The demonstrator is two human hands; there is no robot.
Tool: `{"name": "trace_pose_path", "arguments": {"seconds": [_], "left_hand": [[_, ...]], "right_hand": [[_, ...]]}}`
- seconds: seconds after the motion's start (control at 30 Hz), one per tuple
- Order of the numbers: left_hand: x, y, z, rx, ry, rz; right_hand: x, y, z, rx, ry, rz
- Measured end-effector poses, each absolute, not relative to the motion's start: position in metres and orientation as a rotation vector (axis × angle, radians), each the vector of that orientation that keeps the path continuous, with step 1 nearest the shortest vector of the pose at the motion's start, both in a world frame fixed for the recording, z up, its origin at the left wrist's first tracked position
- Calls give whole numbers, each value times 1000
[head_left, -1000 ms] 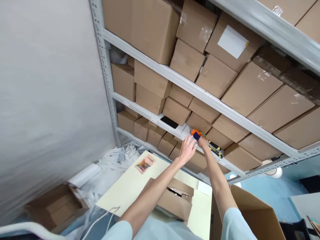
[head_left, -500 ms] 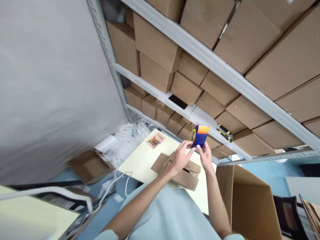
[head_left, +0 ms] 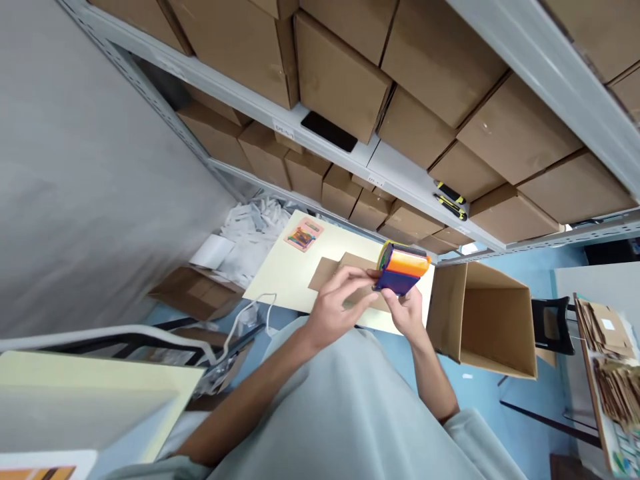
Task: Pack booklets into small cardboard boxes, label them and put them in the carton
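A small dark blue and orange box [head_left: 403,270], with a yellow-green round part at its left end, is held up above a pale yellow table [head_left: 270,267]. My left hand [head_left: 343,297] pinches its left side with the fingertips. Around its lower right edge, my right hand [head_left: 405,310] has its thumb in front and the other fingers partly hidden behind. Under the hands lies a flattish brown cardboard piece [head_left: 325,272], partly covered by them. A pink card with a colourful picture [head_left: 304,234] rests at the table's far left corner.
Shelves [head_left: 350,160] full of brown boxes rise ahead, bearing a black flat object [head_left: 329,131] and yellow-black cutters [head_left: 451,200]. A large open carton [head_left: 495,327] stands right of the table. At the left are a smaller carton [head_left: 197,293] and white scraps [head_left: 255,230].
The blue and orange box has tilted, showing more of its orange side, and sits nearer the camera. The view has shifted, with the shelves higher and more of the right side visible.
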State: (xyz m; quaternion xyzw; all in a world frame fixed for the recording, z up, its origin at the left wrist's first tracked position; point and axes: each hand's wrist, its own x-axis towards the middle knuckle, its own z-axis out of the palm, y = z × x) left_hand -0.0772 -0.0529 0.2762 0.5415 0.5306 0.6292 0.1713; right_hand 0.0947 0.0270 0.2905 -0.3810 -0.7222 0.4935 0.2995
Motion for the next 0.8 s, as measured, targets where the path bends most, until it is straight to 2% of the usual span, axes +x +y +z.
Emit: {"name": "trace_pose_path", "arguments": {"seconds": [0.17,0.43,0.67,0.8], "left_hand": [[-114,-56,307,1306,1411,1777],[-137,-56,346,1510,1418,1559],[-133,-69,342,1673,1425,1483],[-120,-80,323,1716,1512,1513]], "right_hand": [[113,31,294,-892,-2245,1142],[131,40,315,-492,-2562,682],[145,40,322,-448,-2706,562],[151,32,321,-484,-2723,674]]}}
